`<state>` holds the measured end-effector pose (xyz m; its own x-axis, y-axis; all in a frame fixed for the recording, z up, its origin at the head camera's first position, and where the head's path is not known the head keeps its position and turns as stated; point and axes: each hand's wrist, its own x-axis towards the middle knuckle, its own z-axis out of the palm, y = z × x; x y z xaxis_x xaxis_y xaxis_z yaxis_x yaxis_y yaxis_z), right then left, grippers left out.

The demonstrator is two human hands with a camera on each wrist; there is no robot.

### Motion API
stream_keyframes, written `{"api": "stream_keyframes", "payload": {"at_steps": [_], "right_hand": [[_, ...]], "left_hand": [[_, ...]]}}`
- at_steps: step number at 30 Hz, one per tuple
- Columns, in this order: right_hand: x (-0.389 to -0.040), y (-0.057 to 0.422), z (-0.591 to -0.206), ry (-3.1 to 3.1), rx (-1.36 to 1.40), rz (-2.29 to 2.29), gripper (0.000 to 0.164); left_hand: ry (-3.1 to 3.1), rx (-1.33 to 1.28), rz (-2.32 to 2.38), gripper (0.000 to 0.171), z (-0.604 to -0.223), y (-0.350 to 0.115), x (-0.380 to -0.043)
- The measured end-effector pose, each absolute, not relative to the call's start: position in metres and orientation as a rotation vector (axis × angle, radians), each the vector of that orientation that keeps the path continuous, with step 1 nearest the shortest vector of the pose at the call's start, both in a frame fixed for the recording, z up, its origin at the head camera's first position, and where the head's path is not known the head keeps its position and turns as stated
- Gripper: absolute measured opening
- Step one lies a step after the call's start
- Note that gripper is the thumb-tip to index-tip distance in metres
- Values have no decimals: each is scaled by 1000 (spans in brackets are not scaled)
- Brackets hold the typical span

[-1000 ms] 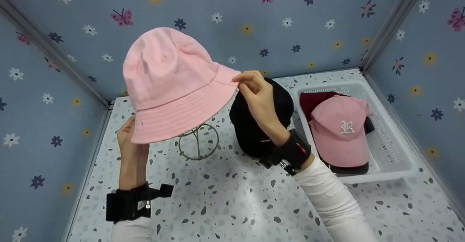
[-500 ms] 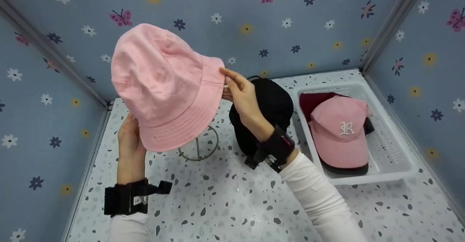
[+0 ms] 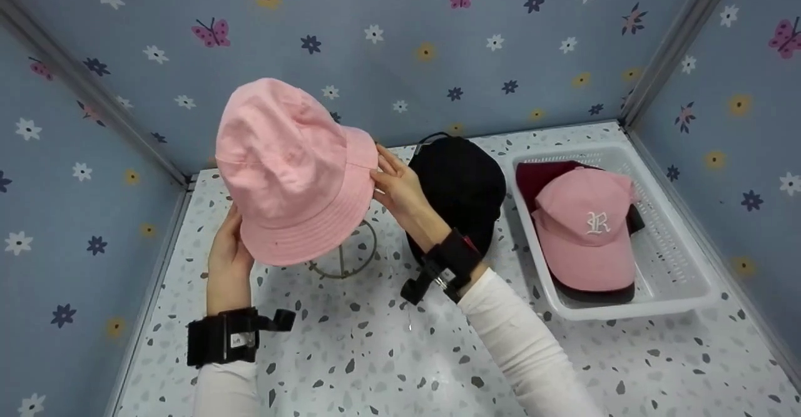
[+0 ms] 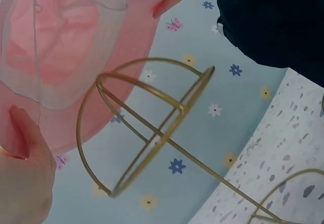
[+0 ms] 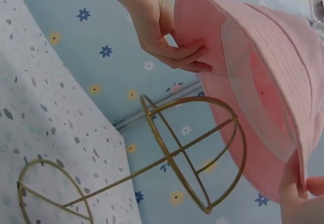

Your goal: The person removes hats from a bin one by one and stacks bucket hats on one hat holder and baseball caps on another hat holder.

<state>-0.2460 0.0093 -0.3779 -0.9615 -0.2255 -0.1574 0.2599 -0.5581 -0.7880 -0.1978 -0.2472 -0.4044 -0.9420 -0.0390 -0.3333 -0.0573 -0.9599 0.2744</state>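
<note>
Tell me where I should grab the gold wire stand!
I'd grip the gold wire stand by its thin, straight stem, coming from the person's side. The stem is bare between the domed top and round base. In the head view, the pink bucket hat hides the top and the black cap is to the right, so the near side looks easiest.

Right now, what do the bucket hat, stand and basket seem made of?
Pink bucket hat: matte woven fabric, probably cotton; soft creases, stitched brim rows.
Stand: likely metal, brass-toned, slight sheen; thin, evenly bent rods.
Basket: probably plastic, white, smooth; moulded rim, perforated walls.
</note>
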Motion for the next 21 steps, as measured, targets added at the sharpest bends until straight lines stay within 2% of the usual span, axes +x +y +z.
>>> {"api": "stream_keyframes", "payload": {"at_steps": [8,21], "right_hand": [[-250,-2,-398,1361,151,-2524,51],[-255,-14,-418,1396,266,-2503,51]], "left_hand": [[365,-659,3059,66,-423,-256,-203],[352,-689,3032,65,-441,-262,-205]]}}
